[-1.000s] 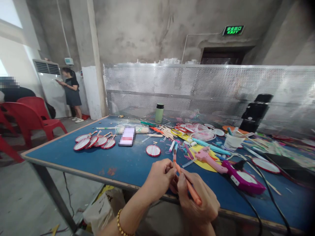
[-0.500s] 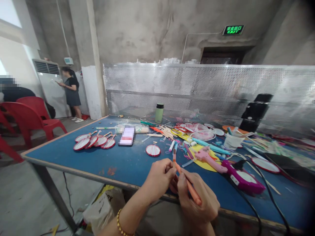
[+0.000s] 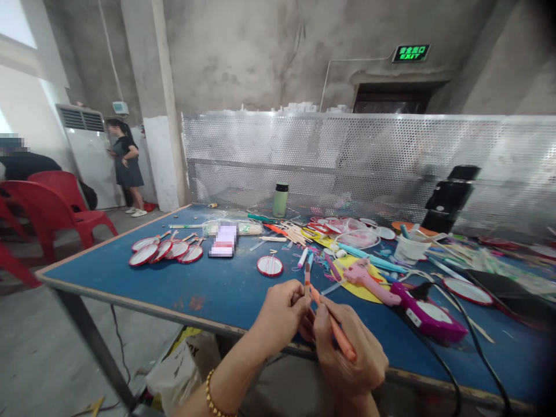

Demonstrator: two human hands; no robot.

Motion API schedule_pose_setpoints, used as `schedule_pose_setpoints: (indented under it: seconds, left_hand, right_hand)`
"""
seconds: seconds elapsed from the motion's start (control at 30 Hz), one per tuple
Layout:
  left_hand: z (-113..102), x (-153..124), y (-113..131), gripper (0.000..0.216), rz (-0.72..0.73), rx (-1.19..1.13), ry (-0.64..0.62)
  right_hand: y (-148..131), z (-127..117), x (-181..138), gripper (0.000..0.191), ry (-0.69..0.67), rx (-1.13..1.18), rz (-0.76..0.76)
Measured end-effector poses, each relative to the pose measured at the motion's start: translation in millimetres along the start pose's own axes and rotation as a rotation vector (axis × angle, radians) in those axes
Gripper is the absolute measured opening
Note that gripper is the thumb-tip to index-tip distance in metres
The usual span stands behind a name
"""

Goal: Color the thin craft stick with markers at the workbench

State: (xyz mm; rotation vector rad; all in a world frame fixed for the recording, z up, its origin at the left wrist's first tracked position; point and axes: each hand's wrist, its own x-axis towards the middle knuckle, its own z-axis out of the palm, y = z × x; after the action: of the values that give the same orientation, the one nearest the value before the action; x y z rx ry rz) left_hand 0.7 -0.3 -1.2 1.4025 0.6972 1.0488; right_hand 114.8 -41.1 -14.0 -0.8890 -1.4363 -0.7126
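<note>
Near the table's front edge, my left hand (image 3: pixel 282 310) is closed in a pinch on a narrow flat stick (image 3: pixel 307 272), which stands upright with a darker tip and an orange patch lower down. My right hand (image 3: pixel 350 347) is closed round an orange marker pen (image 3: pixel 343 339), its tip close beside the stick; whether it touches, I cannot tell. A round white disc with a red rim (image 3: pixel 270 266) lies just beyond my hands. Beside it are a white and pink pen (image 3: pixel 303 258) and thin scraps of coloured thread.
Several red-rimmed paddles (image 3: pixel 160 250) overlap at left, near a phone (image 3: pixel 223 240). A green bottle (image 3: pixel 281 200) stands behind. To the right lie a pink glue gun (image 3: pixel 369 280), a purple device (image 3: pixel 430 313), black cables and a white cup (image 3: pixel 412 250). A person (image 3: pixel 125 156) stands far left.
My hands stay almost in place, with the marker pen and stick shifting only slightly against each other. The standing person in the background has lowered an arm.
</note>
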Motion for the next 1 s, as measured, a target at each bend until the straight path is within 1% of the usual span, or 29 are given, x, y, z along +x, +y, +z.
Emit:
schedule_pose_setpoints:
  seconds: [0.13, 0.23, 0.4, 0.5, 0.63, 0.83, 1.0]
  left_hand:
    - [-0.4, 0.3, -0.1, 0.022, 0.022, 0.045, 0.019]
    - [-0.8, 0.0, 1.2, 0.024, 0.024, 0.069, 0.032]
    - [0.0, 0.3, 1.1, 0.021, 0.007, 0.019, 0.001]
    - [0.8, 0.5, -0.3, 0.021, 0.010, -0.005, 0.001]
    - [0.6, 0.3, -0.7, 0.022, 0.021, 0.025, 0.010]
    - [-0.5, 1.0, 0.6, 0.022, 0.001, -0.009, -0.011]
    - [-1.0, 1.0, -0.7, 0.023, 0.018, 0.005, -0.004]
  right_hand:
    - [0.3, 1.6, -0.1, 0.016, -0.021, 0.038, 0.021]
    - [0.0, 1.8, -0.5, 0.014, -0.025, 0.044, 0.024]
    - [-0.7, -0.2, -0.3, 0.009, -0.004, -0.040, 0.029]
    - [-0.1, 0.1, 0.2, 0.010, -0.013, -0.015, 0.019]
    - [0.9, 2.1, 0.6, 0.012, -0.029, 0.038, 0.023]
    - [0.9, 0.8, 0.0, 0.010, -0.010, -0.005, 0.017]
    - [1.3, 0.7, 0.7, 0.010, -0.027, 0.026, 0.018]
